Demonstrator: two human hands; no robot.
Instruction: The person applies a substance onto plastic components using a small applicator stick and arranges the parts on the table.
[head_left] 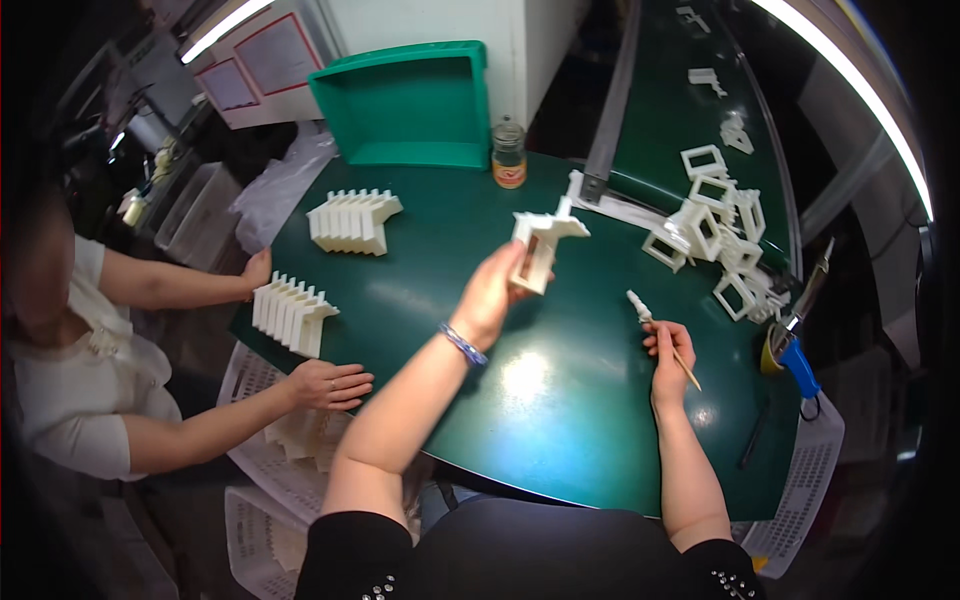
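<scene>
White frame part (pixel 545 226) held up in the left hand (pixel 492 288), white-tipped stick (pixel 687 369) in the right hand (pixel 671 362)

The white frame part sits near the centre of the frame, raised over the green table (pixel 560 430). The left hand grips it by its lower left side, fingers closed around it, and a patterned bracelet (pixel 462 344) circles that wrist. Right of centre, the right hand pinches the thin stick, whose lumpy white end (its material I cannot tell) points up and left, apart from the frame part.

At the upper right, similar white parts (pixel 704 232) lie in a loose heap at the end of a green conveyor belt (pixel 665 120), with a few more farther up it. A blue-handled tool (pixel 798 368) stands at the right edge of the table, above a dark, slim object (pixel 753 440).

At top centre, a glass jar (pixel 509 160) stands beside a green bin (pixel 410 112) tipped toward the camera. To the left are two neat rows of white parts, an upper row (pixel 353 222) and a lower row (pixel 292 316); a co-worker's hand (pixel 258 272) touches the lower one, and their other hand (pixel 332 385) rests flat on the table edge.
</scene>
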